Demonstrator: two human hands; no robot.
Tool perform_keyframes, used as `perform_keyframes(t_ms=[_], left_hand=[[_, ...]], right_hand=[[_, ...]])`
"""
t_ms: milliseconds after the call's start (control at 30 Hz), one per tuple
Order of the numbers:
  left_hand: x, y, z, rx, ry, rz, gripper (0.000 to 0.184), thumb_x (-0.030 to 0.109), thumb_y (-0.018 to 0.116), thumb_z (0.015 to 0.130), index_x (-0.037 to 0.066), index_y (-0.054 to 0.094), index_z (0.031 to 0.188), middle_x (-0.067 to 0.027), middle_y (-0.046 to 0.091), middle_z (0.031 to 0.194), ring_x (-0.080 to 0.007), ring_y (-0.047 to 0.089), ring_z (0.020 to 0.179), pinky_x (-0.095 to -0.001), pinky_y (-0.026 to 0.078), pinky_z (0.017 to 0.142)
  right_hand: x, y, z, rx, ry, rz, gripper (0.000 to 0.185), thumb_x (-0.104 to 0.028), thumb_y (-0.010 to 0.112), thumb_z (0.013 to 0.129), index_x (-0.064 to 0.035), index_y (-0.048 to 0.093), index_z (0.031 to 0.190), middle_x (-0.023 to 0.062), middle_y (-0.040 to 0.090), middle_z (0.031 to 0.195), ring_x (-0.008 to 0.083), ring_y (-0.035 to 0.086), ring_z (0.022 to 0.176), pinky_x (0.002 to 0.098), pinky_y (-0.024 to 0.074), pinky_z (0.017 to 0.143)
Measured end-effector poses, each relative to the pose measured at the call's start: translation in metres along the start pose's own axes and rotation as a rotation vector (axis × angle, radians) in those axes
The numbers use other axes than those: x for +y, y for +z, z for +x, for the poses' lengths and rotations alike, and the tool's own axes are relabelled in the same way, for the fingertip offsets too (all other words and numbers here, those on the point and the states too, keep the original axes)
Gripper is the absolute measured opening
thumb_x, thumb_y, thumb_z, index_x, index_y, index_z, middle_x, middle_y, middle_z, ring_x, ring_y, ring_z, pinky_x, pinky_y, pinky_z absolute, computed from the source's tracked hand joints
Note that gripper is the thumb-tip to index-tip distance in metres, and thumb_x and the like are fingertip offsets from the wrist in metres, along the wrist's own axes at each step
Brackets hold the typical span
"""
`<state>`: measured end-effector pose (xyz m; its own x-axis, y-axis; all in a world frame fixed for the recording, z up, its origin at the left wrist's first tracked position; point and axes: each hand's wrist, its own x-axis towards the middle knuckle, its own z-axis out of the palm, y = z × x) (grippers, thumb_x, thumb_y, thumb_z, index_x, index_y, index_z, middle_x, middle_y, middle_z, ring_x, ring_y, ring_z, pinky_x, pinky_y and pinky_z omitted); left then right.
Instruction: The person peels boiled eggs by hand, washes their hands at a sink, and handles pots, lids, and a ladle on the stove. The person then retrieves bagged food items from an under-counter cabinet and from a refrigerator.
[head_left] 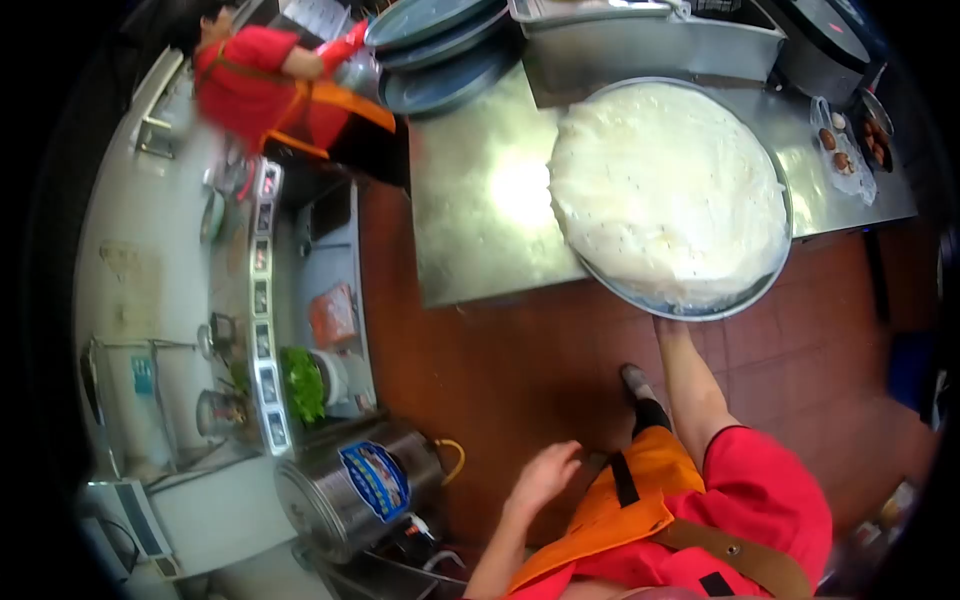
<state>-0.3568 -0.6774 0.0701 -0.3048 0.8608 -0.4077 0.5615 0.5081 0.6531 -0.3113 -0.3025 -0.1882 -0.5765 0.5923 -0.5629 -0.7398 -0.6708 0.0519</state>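
Note:
A large round metal pan (pixel 745 308) carries a wide, pale slab of dough (pixel 670 190) with dark specks, spread out to the rim. The pan lies over the front edge of the steel table (pixel 470 240), part of it jutting past the edge. My right hand (pixel 672 326) is at the near side of the pan, holding it from below; the fingers are hidden under the rim. My left hand (pixel 548 475) hangs low in front of my orange apron (pixel 640 490), fingers loosely apart and nothing in them.
Stacked dark round pans (pixel 445 75) and a steel tub (pixel 650 50) stand at the back. A plastic bag of eggs (pixel 843 160) lies to the right. On the left are a steel drum (pixel 365 485), a basin of green leaves (pixel 303 383) and a co-worker in red (pixel 250 85).

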Motion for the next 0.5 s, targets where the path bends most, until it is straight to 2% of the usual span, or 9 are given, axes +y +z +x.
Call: perform_keyframes(t_ms=[133,167,200,233,267,333,400,467,500], left_hand=[[-0.002,0.014,-0.014,0.147,-0.082,0.054,0.029,0.016,0.063,0.085,0.004,0.06,0.112,-0.0154,0.062,0.111,-0.0327,0.058,0.104,-0.0386,0.048,0.089],[-0.003,0.018,-0.018,0.17,-0.1,0.006,0.03,0.016,0.063,0.085,0.004,0.06,0.112,-0.016,0.061,0.113,-0.0332,0.057,0.106,-0.0391,0.047,0.091],[-0.022,0.036,-0.02,0.228,-0.043,-0.053,0.031,0.017,0.062,0.086,0.004,0.057,0.114,-0.0167,0.06,0.114,-0.0345,0.055,0.107,-0.041,0.045,0.092],[-0.028,0.043,-0.018,0.284,-0.008,-0.163,0.033,0.017,0.063,0.086,0.003,0.057,0.115,-0.0184,0.058,0.116,-0.0356,0.053,0.11,-0.0409,0.044,0.094],[-0.036,0.05,-0.017,0.345,-0.013,-0.236,0.039,0.019,0.064,0.085,0.003,0.053,0.12,-0.0209,0.052,0.123,-0.0372,0.049,0.114,-0.0419,0.041,0.097],[-0.044,0.057,-0.015,0.458,-0.1,-0.148,0.059,0.022,0.068,0.082,0.005,0.042,0.133,-0.0261,0.035,0.137,-0.043,0.037,0.124,-0.0472,0.037,0.1],[-0.043,0.052,0.0,0.585,-0.107,-0.066,0.071,0.025,0.071,0.079,0.008,0.036,0.138,-0.0265,0.026,0.142,-0.0445,0.03,0.129,-0.0506,0.031,0.104],[-0.038,0.049,0.01,0.646,-0.139,0.001,0.082,0.028,0.075,0.075,0.008,0.032,0.141,-0.0251,0.022,0.145,-0.0438,0.026,0.132,-0.0519,0.026,0.107],[-0.038,0.052,0.015,0.644,-0.18,0.05,0.09,0.031,0.078,0.072,0.008,0.028,0.143,-0.0247,0.02,0.147,-0.0429,0.022,0.135,-0.0564,0.024,0.107]], right_hand=[[0.019,-0.029,-0.051,-0.006,0.005,-0.034,0.045,-0.049,0.037,0.094,-0.0104,0.06,0.092,0.0115,0.062,0.08,0.0323,0.055,0.069,0.0452,0.0446,0.068],[0.035,-0.039,-0.086,0.124,-0.063,-0.112,0.041,-0.043,0.036,0.094,-0.0105,0.055,0.079,0.0117,0.054,0.064,0.0311,0.05,0.06,0.0457,0.0426,0.062],[0.05,-0.046,-0.124,0.29,-0.075,0.063,0.036,-0.041,0.037,0.091,-0.0094,0.048,0.078,0.0085,0.045,0.065,0.0243,0.044,0.06,0.0396,0.0402,0.056],[0.058,-0.097,-0.151,-0.052,0.212,0.351,0.035,-0.038,0.037,0.091,-0.0126,0.044,0.068,0.0057,0.043,0.063,0.0215,0.043,0.058,0.0385,0.0391,0.053],[0.069,-0.131,-0.192,0.151,0.481,0.313,0.035,-0.038,0.038,0.092,-0.0151,0.042,0.065,0.0034,0.042,0.063,0.0202,0.044,0.058,0.0395,0.0383,0.052],[0.109,-0.149,-0.292,0.506,0.784,-0.356,0.034,-0.043,0.046,0.092,-0.0133,0.057,0.079,0.0024,0.057,0.072,0.0222,0.055,0.066,0.0369,0.0459,0.059],[0.09,-0.272,-0.344,0.386,1.177,-0.716,0.028,-0.038,0.054,0.094,-0.0114,0.063,0.098,0.0086,0.066,0.097,0.0249,0.062,0.095,0.0399,0.0492,0.078],[0.085,-0.267,-0.383,0.851,1.152,-0.951,0.015,-0.022,0.053,0.095,-0.009,0.06,0.098,0.0074,0.067,0.086,0.0215,0.064,0.078,0.0375,0.0516,0.067],[0.075,-0.266,-0.38,0.803,1.089,-1.004,0.016,-0.022,0.053,0.095,-0.0084,0.06,0.096,0.0078,0.066,0.083,0.0211,0.063,0.074,0.0361,0.0513,0.064]])
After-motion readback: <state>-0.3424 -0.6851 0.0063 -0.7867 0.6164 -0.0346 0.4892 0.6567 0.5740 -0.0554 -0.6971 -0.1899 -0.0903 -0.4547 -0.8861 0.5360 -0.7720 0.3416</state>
